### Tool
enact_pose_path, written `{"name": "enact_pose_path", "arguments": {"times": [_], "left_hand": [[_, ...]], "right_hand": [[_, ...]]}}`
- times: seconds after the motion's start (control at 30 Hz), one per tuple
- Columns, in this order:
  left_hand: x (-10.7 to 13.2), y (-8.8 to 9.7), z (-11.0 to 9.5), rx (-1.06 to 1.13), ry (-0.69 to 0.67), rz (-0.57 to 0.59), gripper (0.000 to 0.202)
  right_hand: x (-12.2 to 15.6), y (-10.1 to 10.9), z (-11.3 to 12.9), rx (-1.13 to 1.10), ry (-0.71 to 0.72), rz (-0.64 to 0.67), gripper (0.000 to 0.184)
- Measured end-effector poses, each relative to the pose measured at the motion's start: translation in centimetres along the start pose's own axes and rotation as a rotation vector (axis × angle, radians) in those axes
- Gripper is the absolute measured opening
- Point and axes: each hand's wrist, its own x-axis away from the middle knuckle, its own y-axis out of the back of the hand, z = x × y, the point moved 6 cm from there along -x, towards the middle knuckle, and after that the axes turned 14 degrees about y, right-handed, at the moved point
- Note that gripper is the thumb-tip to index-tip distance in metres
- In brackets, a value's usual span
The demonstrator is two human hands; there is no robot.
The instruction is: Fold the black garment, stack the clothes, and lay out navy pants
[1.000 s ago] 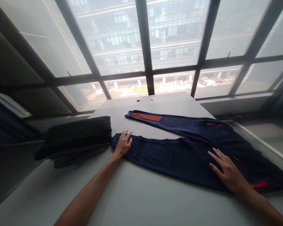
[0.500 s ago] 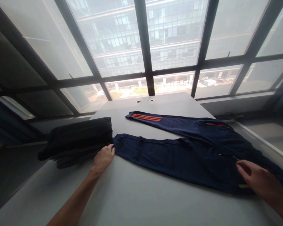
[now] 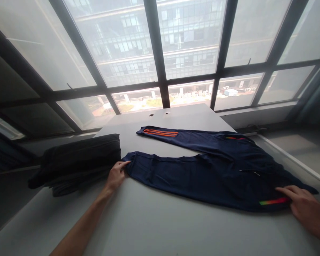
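Navy blue track pants (image 3: 181, 176) lie spread on the white table, legs to the left and waist to the right. Orange stripes run along the far lower leg, and a multicoloured strip marks each hip pocket. At the near leg's cuff, my left hand (image 3: 117, 176) is closed on the hem, its index finger stretched over the fabric. By the near side of the waist is my right hand (image 3: 305, 208), its fingers reaching over the cloth beside the near pocket strip; its thumb side is partly hidden. The drawstring ends (image 3: 253, 172) lie loose on the front.
A stack of folded dark clothes (image 3: 80, 160) stands on the table's left side, close to my left hand. The white table (image 3: 154, 227) reaches towards large framed windows (image 3: 189, 39), with two round cable holes near its far end.
My right hand has let go of the drawstring and moved to the near side of the waist. The left hand stays at the cuff, index finger now extended. The view has shifted slightly right.
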Motion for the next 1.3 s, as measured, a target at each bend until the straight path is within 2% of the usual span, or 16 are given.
{"name": "enact_pose_path", "arguments": {"times": [0.13,0.23,0.37,0.5,0.63,0.73,0.87,0.97,1.1,1.23,1.3], "left_hand": [[-0.1,0.1,0.2,-0.031,-0.012,-0.073,0.045],[-0.4,0.1,0.5,-0.081,0.041,-0.100,0.042],[-1.1,0.5,0.9,-0.057,0.204,-0.041,0.042],[-1.6,1.3,-0.1,0.164,0.245,-0.019,0.043],[-2.6,1.3,-1.4,0.475,0.383,0.032,0.045],[-5.0,1.5,-3.3,0.679,0.410,0.013,0.039],[-10.8,1.3,-6.5,0.761,0.348,-0.060,0.037],[-15.7,-0.3,-9.0,0.606,0.281,-0.082,0.046],[-20.4,-4.3,-11.8,0.289,0.147,-0.075,0.043],[-22.1,-8.9,-11.9,0.170,0.128,0.060,0.040],[-22.1,-10.4,-11.3,0.098,0.137,0.113,0.043]], "right_hand": [[0.5,1.0,0.6,0.066,0.010,0.086,0.061],[0.4,2.0,1.3,0.137,0.003,0.076,0.054],[0.0,2.7,1.2,0.191,-0.024,0.022,0.042],[-0.1,2.7,-0.1,0.215,-0.051,-0.040,0.044],[-1.1,3.7,-1.1,0.117,-0.047,-0.111,0.041],[-3.5,5.8,-1.6,0.063,-0.069,-0.174,0.039],[-9.0,8.5,-2.1,0.091,-0.170,-0.198,0.044],[-14.0,8.8,-2.2,0.152,-0.199,-0.165,0.051],[-19.1,5.6,-2.2,0.133,-0.117,-0.016,0.048],[-20.6,1.4,-2.3,0.005,-0.026,0.097,0.044],[-20.4,0.2,-2.4,-0.032,-0.008,0.150,0.044]]}}
